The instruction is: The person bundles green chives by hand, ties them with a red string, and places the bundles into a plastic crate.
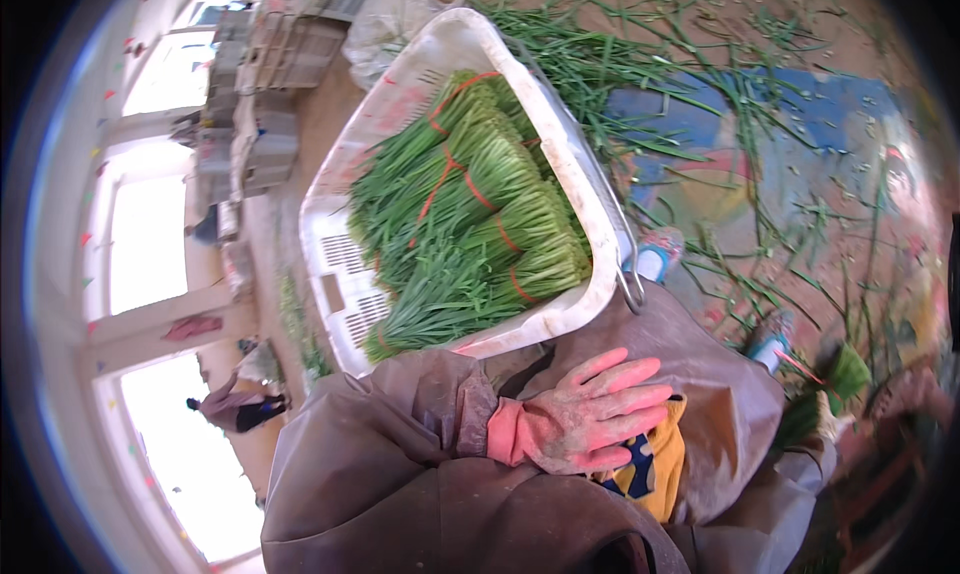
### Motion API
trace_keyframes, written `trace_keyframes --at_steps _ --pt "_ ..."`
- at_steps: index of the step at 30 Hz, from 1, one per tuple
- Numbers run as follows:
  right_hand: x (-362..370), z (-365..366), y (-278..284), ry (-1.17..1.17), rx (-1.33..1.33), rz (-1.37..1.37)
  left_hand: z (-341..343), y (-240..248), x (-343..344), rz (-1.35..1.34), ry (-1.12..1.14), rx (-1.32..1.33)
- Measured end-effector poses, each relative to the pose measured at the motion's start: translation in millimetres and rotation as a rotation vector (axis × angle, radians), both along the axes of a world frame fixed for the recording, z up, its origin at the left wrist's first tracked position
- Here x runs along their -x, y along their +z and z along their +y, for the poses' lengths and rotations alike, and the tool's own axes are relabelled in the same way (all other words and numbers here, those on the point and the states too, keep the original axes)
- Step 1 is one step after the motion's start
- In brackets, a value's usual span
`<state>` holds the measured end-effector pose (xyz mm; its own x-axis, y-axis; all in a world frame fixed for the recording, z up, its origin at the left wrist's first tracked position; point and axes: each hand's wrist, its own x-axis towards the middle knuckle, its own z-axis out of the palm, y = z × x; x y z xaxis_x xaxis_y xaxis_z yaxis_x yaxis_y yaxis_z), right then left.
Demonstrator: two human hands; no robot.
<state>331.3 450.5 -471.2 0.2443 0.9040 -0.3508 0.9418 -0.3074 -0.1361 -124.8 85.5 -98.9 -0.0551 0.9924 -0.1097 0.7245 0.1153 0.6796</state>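
My left hand [590, 414], in a dusty pink rubber glove, lies over my lap with its fingers spread and holds nothing. Beneath its fingers is a yellow cloth with dark blue patches [662, 459]. Off to the right, my right hand [830, 420], in a pale glove, is closed around a bundle of chives [848, 370] with a red tie near it. In front of me stands a white plastic crate [590, 214], holding several bundles of chives [465, 214] bound with red bands. The crate's near edge is close to my left sleeve.
Loose chives [610, 59] lie heaped beyond the crate and scattered over a blue, paint-marked sheet [790, 114]. A metal handle [632, 289] hangs on the crate's right side. Stacked crates [265, 124] and a white sack [395, 19] are farther back. Another person [235, 406] is at far left.
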Motion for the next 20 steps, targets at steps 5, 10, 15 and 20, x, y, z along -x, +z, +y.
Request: trace_keyframes --at_steps 5,10,15,20 --pt "-3 54 -47 0.004 -0.065 0.132 12 -9 -6 0.019 0.054 -0.013" --pt "56 26 -32 0.094 0.040 0.292 13 -5 -20 -0.018 0.105 0.021" --pt "124 -66 72 0.307 -0.001 0.384 -4 -6 -14 -0.066 0.082 -0.011" --pt "141 -77 174 0.669 -0.334 0.460 -43 -7 -15 -0.168 0.201 -0.306"
